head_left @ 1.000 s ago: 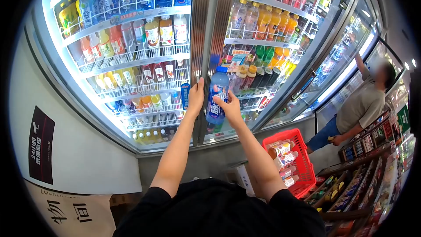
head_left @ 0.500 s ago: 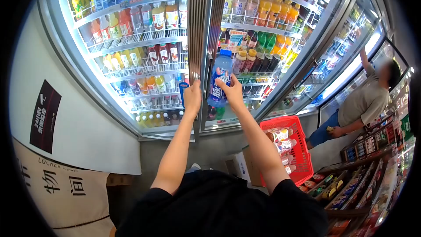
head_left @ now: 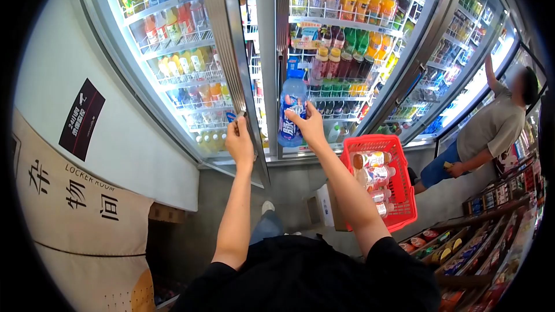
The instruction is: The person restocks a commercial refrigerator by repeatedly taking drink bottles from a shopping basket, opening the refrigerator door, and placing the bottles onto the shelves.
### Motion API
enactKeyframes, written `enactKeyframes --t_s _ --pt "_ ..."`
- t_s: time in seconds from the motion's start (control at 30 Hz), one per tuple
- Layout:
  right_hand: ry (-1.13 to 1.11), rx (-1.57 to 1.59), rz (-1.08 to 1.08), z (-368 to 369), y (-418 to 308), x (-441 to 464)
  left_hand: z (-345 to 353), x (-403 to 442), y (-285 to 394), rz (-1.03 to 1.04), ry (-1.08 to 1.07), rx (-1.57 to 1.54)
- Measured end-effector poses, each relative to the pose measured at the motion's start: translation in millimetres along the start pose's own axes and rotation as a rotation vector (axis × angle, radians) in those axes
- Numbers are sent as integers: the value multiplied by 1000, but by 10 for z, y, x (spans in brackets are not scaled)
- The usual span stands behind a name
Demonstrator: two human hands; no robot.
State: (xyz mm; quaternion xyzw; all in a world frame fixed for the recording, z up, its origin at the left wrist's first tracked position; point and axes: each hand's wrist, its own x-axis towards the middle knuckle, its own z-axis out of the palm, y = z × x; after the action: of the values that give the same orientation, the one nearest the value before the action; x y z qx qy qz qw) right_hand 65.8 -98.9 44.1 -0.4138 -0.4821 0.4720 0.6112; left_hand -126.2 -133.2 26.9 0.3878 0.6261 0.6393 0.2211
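- The left hand point(head_left: 240, 143) is gripping the edge of the glass cooler door point(head_left: 224, 40), which is standing ajar; curled fingers are hiding the exact hold.
- Apart from it, the right hand point(head_left: 309, 124) is clasping a blue-capped drink bottle point(head_left: 293, 89) upright, partly covering its label.
- The red shopping basket point(head_left: 409, 179) is holding bottles point(head_left: 374, 174), the right forearm overlapping its side.
- Dark vignetting is cutting off the outer shelves.

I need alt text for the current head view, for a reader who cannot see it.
A person's right hand holds a blue-capped bottle before drinks fridges; the left hand grips the edge of a partly open door. To the right are a red basket holding bottles and another person.
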Motion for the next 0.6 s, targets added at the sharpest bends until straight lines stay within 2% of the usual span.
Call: enactKeyframes --t_s 0.13,0.2,0.27,0.33,0.4,0.47,0.57,0.6 --pt "-91 14 -32 14 -83 -177 -385 -228 -20 -34 -5 -62" --pt "-118 22 -10 38 -103 -239 -562 -363 4 76 138 -87" --pt "-136 -28 -19 77 -84 -237 -715 -507 52 60 179 -114" --pt "-184 13 15 143 -164 -286 -743 -679 252 518 687 205" --pt "-217 -6 0 176 -201 -288 -770 -738 358 703 538 219" --pt "-224 -15 2 189 -163 -235 -651 -605 558 807 231 73" --pt "-201 -99 -39 185 -201 -174 -278 -118 606 543 -163 -34" --pt "-186 -145 -50 179 -258 -171 -176 89 587 399 -278 -46"
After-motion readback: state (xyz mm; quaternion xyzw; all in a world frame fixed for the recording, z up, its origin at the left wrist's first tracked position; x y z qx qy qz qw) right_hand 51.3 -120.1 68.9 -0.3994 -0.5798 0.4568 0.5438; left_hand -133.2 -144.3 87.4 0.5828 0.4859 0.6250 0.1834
